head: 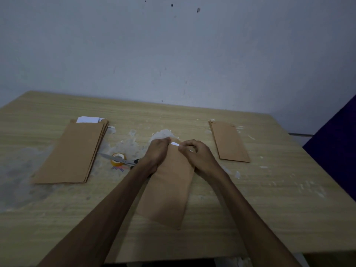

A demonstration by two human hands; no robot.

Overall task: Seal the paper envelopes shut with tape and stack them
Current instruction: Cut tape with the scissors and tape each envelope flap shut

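Brown paper envelope, mid-table: light, limp, easily creased; we pinch its far end, left hand and right hand curled there.

You are sitting at a plain work desk in a bare room, more a makeshift packing spot than a proper office. The wood-grain table is worn and smeared, dotted with stuck scraps of old tape. It stands pushed up against a pale painted wall marked with small dark spots. Brown envelope piles, a tape roll and scissors lie on it, and a dark blue surface edges in at your right.
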